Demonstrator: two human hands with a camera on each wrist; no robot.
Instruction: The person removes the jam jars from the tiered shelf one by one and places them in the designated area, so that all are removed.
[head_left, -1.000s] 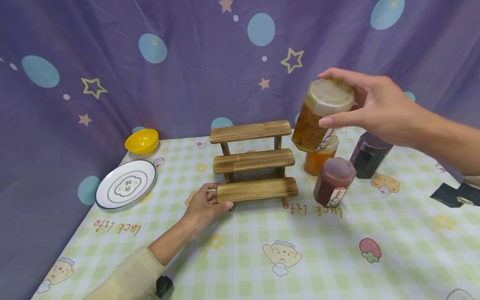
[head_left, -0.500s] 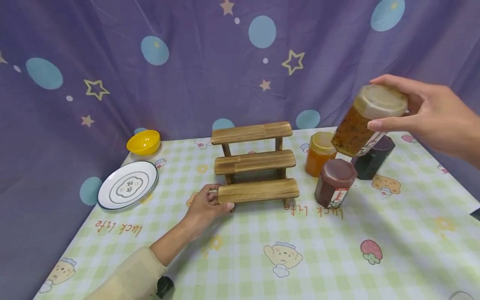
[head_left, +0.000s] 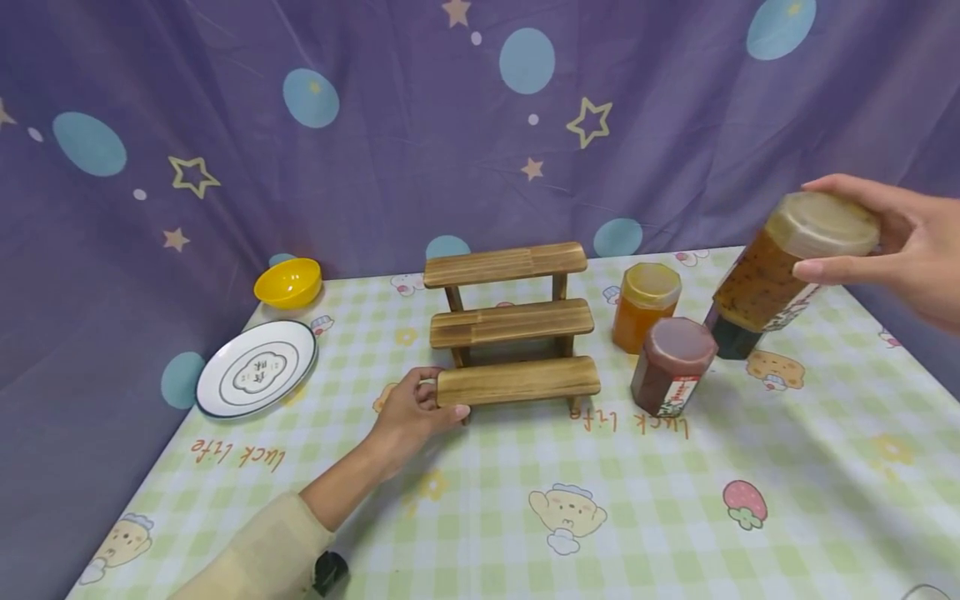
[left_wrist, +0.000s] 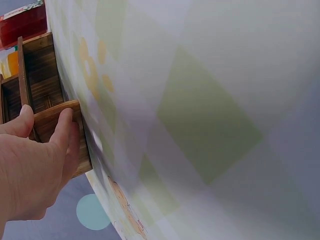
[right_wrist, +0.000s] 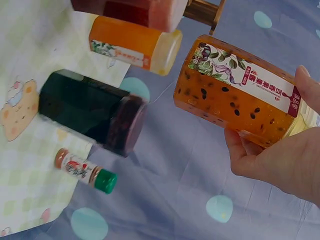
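My right hand (head_left: 926, 250) grips a jar of orange jam with black seeds (head_left: 772, 275) by its pale lid, tilted and lifted off the table. In the right wrist view, its printed label shows. In the head view, the held jar partly hides a dark jar (head_left: 731, 340). With thumb and fingers my left hand (head_left: 408, 425) pinches the left end of the lowest step of a three-step wooden stand (head_left: 517, 382). The left wrist view shows the thumb on the plank and fingers on the end piece. A red jam jar (head_left: 667, 375) and an orange jar (head_left: 641, 321) stand right of the stand.
Behind the dark jar in the right wrist view is a small shaker bottle with a green cap (right_wrist: 82, 169). A white plate (head_left: 225, 392) and a yellow bowl (head_left: 288, 285) lie at the left of the checked tablecloth (head_left: 637, 533). A purple curtain (head_left: 412, 142) hangs behind.
My right hand has carried the seeded jar to the right and a little down, from above the orange jar to in front of the dark jar. The left hand stays on the stand.
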